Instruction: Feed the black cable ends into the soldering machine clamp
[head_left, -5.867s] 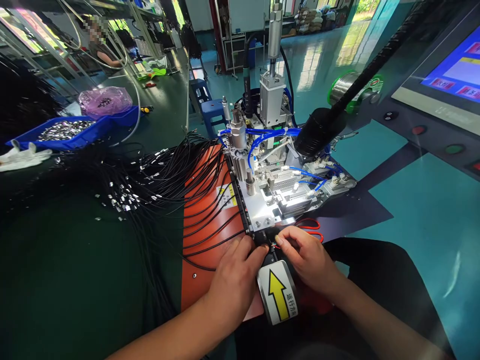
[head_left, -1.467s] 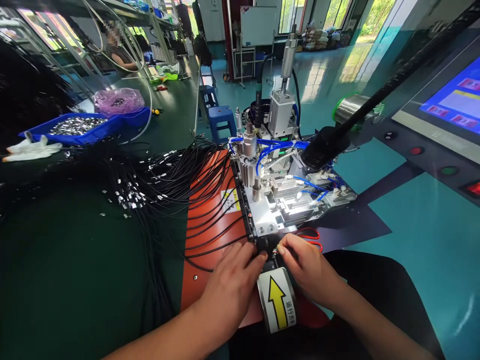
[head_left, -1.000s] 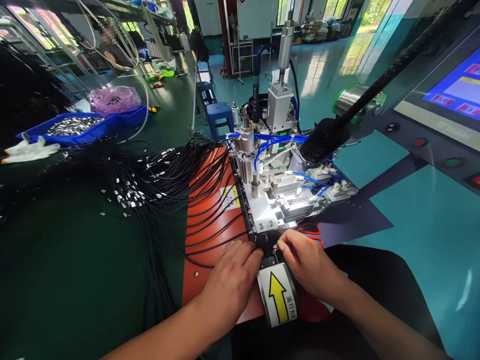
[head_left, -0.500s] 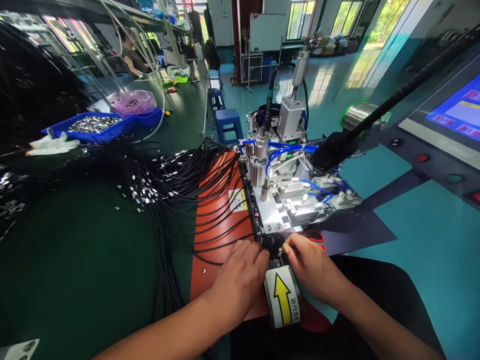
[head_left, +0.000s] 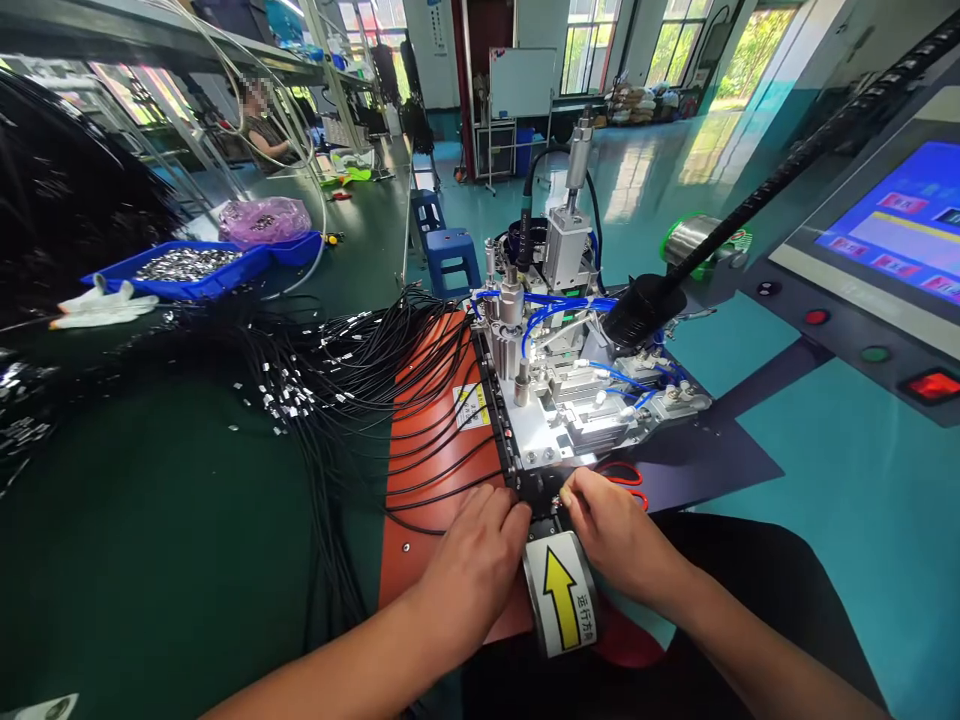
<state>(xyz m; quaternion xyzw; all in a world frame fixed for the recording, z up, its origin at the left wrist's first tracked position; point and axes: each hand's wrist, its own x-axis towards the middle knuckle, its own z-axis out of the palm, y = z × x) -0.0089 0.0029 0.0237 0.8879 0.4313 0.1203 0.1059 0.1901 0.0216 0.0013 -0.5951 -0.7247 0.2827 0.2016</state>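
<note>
My left hand (head_left: 480, 545) rests at the edge of the red-orange plate (head_left: 420, 575), fingers curled. A black cable (head_left: 416, 525) runs across the plate into this hand; the grip itself is hidden under the knuckles. Opposite it, my right hand (head_left: 611, 520) pinches a tiny shiny metal piece (head_left: 556, 502) between thumb and forefinger, at the near end of the machine (head_left: 555, 435). Just below the fingers is a rounded metal guard with a yellow arrow label (head_left: 560, 595). Several more black cables (head_left: 442, 455) lie side by side over the plate, their ends at the machine's edge.
Red-handled scissors (head_left: 626, 472) lie behind my right hand. Bundled cables with metal ends (head_left: 289, 390) cover the green table (head_left: 187, 520). Farther back are a blue tray (head_left: 217, 290) of metal parts and white gloves (head_left: 105, 303). A control panel (head_left: 847, 320) stands right; a person (head_left: 262, 130) sits beyond.
The view has tilted up slightly and shifted right, showing more of the control panel. Both hands keep nearly the same pose at the machine's near end.
</note>
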